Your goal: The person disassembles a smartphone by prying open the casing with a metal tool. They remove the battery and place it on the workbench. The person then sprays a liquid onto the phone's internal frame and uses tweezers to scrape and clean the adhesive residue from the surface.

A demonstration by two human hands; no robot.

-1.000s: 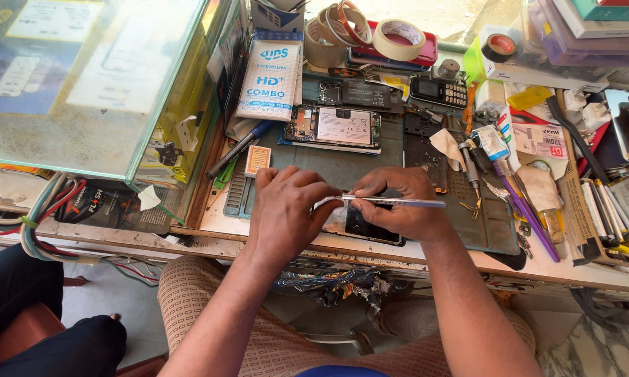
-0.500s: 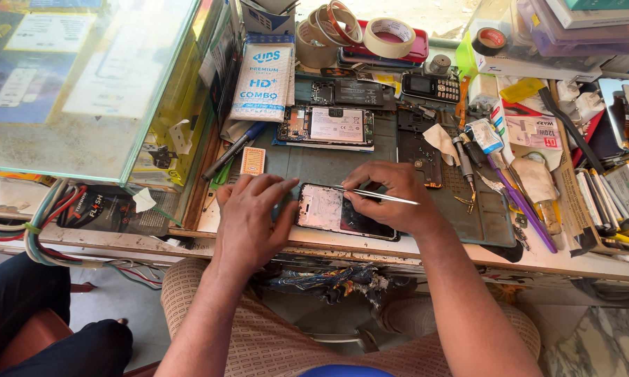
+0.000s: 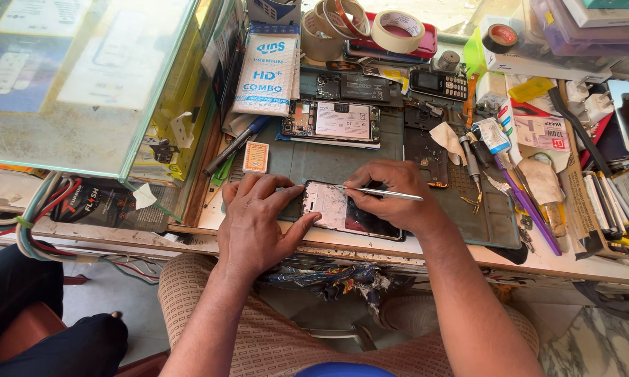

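Both hands have shifted slightly left along the table's near edge since the earlier frame. Left hand (image 3: 255, 220) rests on the opened dark smartphone frame (image 3: 349, 213), fingers spread flat, pinning its left end. Right hand (image 3: 391, 192) has its fingers closed on a thin silver metal tool (image 3: 387, 194), tip on the frame. Farther back lies a second opened phone with exposed battery (image 3: 335, 122).
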